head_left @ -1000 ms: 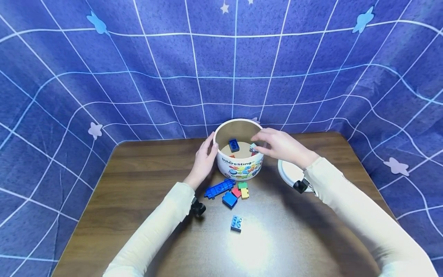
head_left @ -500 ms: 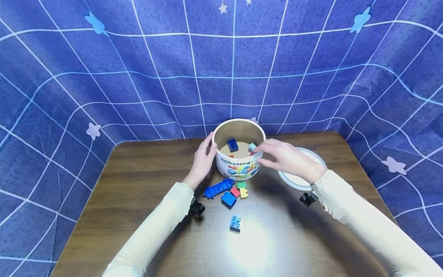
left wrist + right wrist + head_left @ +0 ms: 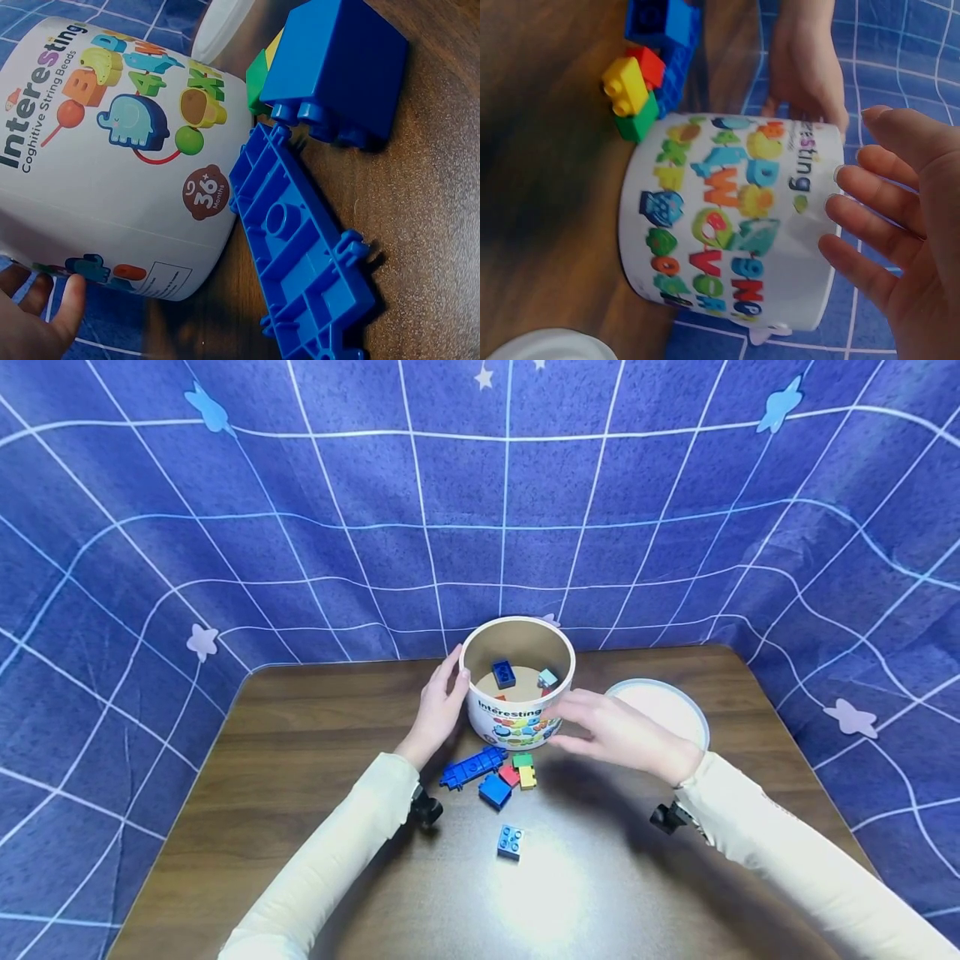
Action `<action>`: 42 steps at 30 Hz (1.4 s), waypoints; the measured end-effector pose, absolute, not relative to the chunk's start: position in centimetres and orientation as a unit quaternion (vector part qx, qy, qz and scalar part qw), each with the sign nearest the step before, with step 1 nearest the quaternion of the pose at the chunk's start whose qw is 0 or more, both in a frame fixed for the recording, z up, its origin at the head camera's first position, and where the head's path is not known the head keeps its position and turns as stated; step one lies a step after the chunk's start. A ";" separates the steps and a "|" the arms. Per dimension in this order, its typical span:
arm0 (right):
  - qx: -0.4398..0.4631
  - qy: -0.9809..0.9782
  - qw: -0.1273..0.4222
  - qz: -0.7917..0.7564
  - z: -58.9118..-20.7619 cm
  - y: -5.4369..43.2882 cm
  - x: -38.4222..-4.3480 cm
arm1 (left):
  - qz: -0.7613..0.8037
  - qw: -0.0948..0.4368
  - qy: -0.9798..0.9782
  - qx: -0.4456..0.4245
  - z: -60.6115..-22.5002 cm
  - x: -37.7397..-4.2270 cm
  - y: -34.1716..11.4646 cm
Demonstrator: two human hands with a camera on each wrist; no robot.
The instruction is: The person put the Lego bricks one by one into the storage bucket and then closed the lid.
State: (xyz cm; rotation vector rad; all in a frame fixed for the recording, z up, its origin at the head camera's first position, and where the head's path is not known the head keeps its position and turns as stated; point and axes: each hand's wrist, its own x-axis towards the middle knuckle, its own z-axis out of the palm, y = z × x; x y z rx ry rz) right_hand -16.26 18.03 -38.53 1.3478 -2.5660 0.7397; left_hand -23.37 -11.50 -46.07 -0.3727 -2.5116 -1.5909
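Note:
A white round tub [image 3: 513, 727] printed "Interesting" with toy pictures stands at the table's back middle. My left hand [image 3: 438, 700] rests against its left side, fingers extended near the rim; in the left wrist view its fingertips [image 3: 73, 298] meet the tub wall. My right hand [image 3: 618, 731] is at the tub's front right with nothing in it, fingers loosely spread by the rim in the right wrist view. Inside the tub lie a dark blue brick [image 3: 503, 674], a pale blue brick [image 3: 547, 678] and red pieces, partly hidden by the wall.
Before the tub lie a long blue toy base [image 3: 474, 767], a blue block [image 3: 495, 792], and red [image 3: 509, 776], green [image 3: 522, 762] and yellow [image 3: 528, 777] bricks. A blue studded brick [image 3: 510, 842] lies nearer. A white round lid [image 3: 663, 706] is at right. A blue curtain [image 3: 502, 560] hangs behind.
My right hand has let go of the pale blue brick in the tub and drawn back over the rim towards the front right. The left hand has stayed at the tub's side.

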 end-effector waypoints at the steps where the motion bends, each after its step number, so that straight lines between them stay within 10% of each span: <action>1: 0.449 -0.857 0.071 0.245 -38.7 18.0 -16.1 | -0.529 0.072 -0.836 -0.124 -46.0 -23.4 -11.5; 42: 0.530 -0.819 -0.046 0.213 -46.7 13.7 -11.9 | -0.528 0.074 -0.837 -0.125 -46.2 -23.5 -11.5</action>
